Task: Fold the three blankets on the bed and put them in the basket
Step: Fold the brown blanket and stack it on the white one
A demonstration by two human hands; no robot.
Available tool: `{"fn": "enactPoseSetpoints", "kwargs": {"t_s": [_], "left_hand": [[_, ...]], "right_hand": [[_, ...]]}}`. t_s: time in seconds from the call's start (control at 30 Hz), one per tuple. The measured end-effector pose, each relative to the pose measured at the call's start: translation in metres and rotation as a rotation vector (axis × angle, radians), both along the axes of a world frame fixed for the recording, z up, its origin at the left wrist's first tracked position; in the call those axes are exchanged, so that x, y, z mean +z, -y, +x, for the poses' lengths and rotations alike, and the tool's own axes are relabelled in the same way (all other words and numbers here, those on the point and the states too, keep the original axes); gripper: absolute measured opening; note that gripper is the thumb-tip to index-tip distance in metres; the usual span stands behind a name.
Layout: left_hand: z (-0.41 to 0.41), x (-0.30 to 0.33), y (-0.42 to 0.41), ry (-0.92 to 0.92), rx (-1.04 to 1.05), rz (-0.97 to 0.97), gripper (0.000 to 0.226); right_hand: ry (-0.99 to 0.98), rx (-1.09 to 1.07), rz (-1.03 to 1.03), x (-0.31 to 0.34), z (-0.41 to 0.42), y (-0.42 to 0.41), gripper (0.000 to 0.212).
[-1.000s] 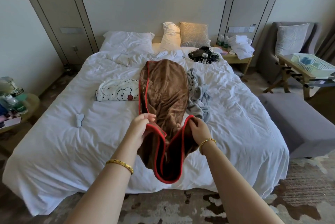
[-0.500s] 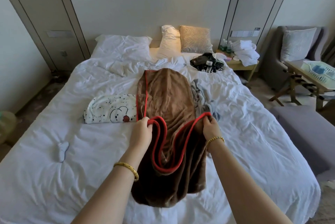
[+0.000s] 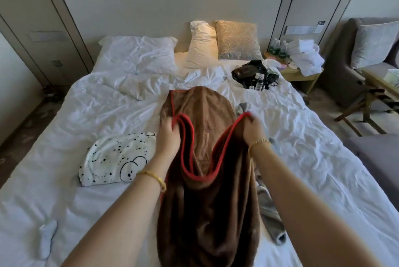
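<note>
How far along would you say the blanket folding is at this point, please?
Done: the white spotted blanket lies folded on the bed. In hand: the left hand and right hand grip the brown blanket by its red edge, mid-fold. Left: the grey blanket lies crumpled beside it, and no basket is in view.

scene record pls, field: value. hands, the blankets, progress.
left hand: grips red-trimmed edge of brown blanket
right hand: grips the same trim, opposite corner
brown blanket: lifted at near end, far end lying on bed
white spotted blanket: folded, on bed left of brown one
grey blanket: unfolded, mostly hidden beneath brown one
basket: not in view
progress: nothing in basket visible; brown fold underway
</note>
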State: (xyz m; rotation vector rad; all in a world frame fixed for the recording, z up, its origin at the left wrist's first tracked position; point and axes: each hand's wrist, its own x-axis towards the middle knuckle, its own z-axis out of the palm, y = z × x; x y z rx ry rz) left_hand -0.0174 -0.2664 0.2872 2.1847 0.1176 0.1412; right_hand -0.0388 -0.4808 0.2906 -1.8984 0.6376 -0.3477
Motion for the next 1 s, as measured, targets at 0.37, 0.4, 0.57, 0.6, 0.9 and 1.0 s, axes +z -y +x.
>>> {"fn": "enactPoseSetpoints", "kwargs": {"t_s": [0.37,0.4,0.57,0.6,0.9,1.0], "left_hand": [[0.19,-0.122,0.033,-0.283,0.048,0.251,0.027],[0.198,-0.142,0.032,-0.308,0.069,0.245,0.027],[0.251,-0.219,0.023,-0.397,0.1,0.29,0.033],[0.263,-0.234,0.021,-0.43,0.088,0.341,0.034],[0.316,-0.336,0.016,-0.845,-0.005,0.637,0.042],[0.31,-0.343,0.025,-0.582,-0.056,0.819,0.032]], "right_hand": [[-0.238,0.034,-0.045,-0.116,0.199,0.056,0.039],[-0.281,0.01,-0.037,-0.14,0.205,0.062,0.037],[-0.43,-0.047,-0.05,-0.236,0.238,0.089,0.034],[-0.464,-0.029,-0.061,-0.253,0.246,0.092,0.034],[-0.835,0.156,-0.183,-0.368,0.277,0.096,0.037],[-0.813,0.187,-0.35,-0.38,0.273,0.08,0.033]]}}
